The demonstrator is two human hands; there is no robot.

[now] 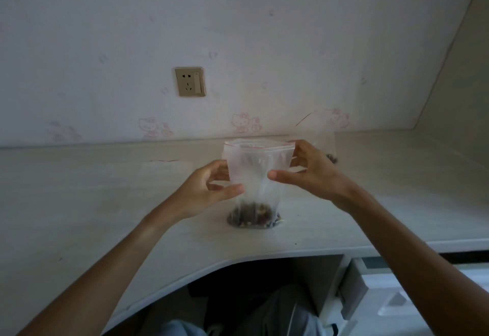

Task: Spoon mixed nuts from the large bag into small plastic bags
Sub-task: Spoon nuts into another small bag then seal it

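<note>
Small plastic bag (pixel 254 174), clear with a red zip line, stands open on the bench (pixel 105 203), mixed nuts (pixel 252 218) at its bottom. Left hand (pixel 211 187) and right hand (pixel 309 169) pinch its sides with curled fingers. Behind it lies a large bag (pixel 317 134), beneath a wall socket (pixel 190 81).

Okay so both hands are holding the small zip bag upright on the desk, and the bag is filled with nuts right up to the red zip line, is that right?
Not quite. The head view shows the nuts only at the bottom of the small zip bag; the rest is empty up to the red zip line. The left hand and right hand do hold it upright on the desk.
</note>
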